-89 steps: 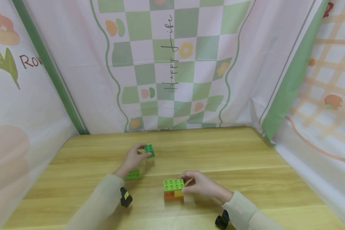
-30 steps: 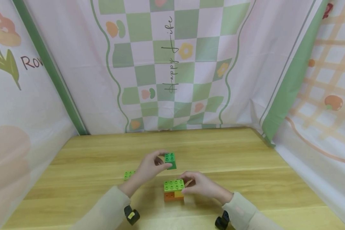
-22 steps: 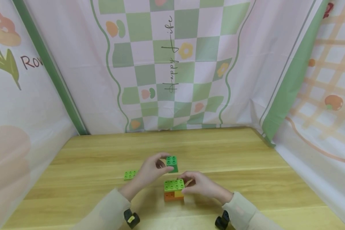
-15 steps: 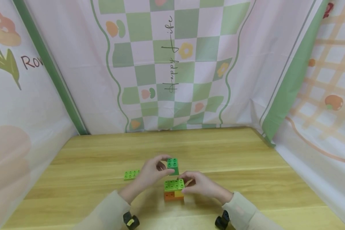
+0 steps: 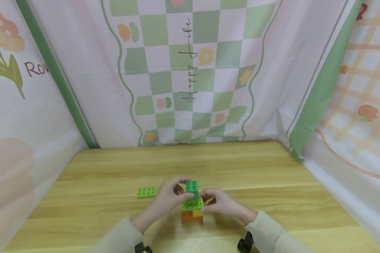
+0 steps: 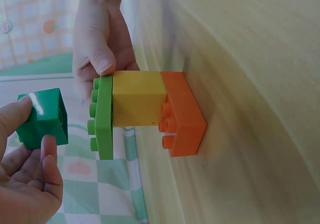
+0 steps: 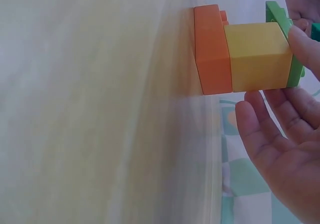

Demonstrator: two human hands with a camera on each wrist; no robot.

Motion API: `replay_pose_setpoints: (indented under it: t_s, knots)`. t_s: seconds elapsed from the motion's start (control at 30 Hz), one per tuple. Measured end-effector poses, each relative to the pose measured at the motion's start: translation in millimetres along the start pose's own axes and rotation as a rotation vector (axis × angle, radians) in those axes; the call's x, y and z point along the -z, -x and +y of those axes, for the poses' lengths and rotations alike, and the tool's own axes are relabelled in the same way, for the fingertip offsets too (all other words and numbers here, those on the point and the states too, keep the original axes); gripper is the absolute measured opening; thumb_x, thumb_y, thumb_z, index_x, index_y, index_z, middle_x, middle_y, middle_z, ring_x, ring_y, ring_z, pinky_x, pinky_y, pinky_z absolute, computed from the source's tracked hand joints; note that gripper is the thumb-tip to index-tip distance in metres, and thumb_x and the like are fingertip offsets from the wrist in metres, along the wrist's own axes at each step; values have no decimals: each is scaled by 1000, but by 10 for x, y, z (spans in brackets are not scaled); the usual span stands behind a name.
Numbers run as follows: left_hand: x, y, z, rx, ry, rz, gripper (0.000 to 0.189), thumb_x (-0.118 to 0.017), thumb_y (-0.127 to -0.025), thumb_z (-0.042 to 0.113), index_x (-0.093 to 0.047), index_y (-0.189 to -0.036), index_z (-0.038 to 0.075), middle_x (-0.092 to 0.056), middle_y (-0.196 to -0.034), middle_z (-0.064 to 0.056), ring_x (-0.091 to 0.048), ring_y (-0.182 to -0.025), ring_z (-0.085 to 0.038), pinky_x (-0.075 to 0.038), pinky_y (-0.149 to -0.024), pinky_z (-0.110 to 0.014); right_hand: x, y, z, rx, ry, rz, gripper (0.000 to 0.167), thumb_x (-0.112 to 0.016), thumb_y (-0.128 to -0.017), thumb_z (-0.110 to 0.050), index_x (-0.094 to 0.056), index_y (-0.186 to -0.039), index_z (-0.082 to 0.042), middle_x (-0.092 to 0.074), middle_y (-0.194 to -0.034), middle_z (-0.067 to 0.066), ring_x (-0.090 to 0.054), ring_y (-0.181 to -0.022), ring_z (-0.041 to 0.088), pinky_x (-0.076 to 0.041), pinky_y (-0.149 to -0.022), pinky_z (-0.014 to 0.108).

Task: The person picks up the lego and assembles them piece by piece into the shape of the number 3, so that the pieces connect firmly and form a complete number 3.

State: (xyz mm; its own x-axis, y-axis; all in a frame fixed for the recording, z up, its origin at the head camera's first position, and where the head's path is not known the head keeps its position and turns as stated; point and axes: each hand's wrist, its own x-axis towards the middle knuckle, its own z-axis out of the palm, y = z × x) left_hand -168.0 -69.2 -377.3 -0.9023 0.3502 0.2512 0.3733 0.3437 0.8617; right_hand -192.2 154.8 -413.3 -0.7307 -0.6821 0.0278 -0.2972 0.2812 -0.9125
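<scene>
My left hand (image 5: pixel 168 196) pinches a dark green toy building brick (image 6: pixel 42 119) between thumb and fingers. In the left wrist view a gap separates this brick from the studded lime-green plate (image 6: pixel 106 119) that tops a small stack. Under one end of that plate sits a yellow brick (image 7: pixel 260 56), joined to an orange brick (image 6: pixel 185 119) at the base. Some orange studs lie uncovered beneath the plate's overhanging end. My right hand (image 5: pixel 223 203) holds the stack from the right, its thumb at the lime plate and its fingers behind the yellow brick.
A loose lime-green studded plate (image 5: pixel 146 192) lies on the wooden table (image 5: pixel 259 168), left of the stack and close to my left hand. Beyond the table's far edge hangs a printed curtain (image 5: pixel 206 119), with more cloth at both sides.
My left hand has brought the dark green brick rightward and nearer, down over the stack's lime plate. The loose plate shows more fully now. My right hand and the stack have stayed put.
</scene>
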Motion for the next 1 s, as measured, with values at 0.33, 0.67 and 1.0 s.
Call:
replay_pose_setpoints:
  t_s: [0.33,0.67,1.0]
  knots:
    - [-115,59,-26,-1,12,-3,41,-74,-78,22,-60,-113,5,-60,-103,-1,-55,-70,-11,-49,-61,-25,-8,0,21,-3,-4,11,35,-69,-83,-14,-59,-114,-4,-61,-105,5,-56,-96,24,-48,-81,29]
    - [-198,88,-53,-15,16,4,37,-74,-78,21,-61,-111,7,-60,-101,-1,-55,-68,-10,-49,-56,-25,-9,2,17,8,-1,10,31,-69,-83,-14,-59,-111,-4,-61,-102,4,-56,-95,24,-49,-80,30]
    - [-250,97,-74,-58,-9,0,39,-73,-78,18,-59,-113,4,-60,-103,-2,-55,-68,-7,-50,-55,-24,-2,6,10,33,-14,3,27,-68,-84,-14,-61,-108,-6,-61,-101,4,-57,-95,24,-49,-80,31]
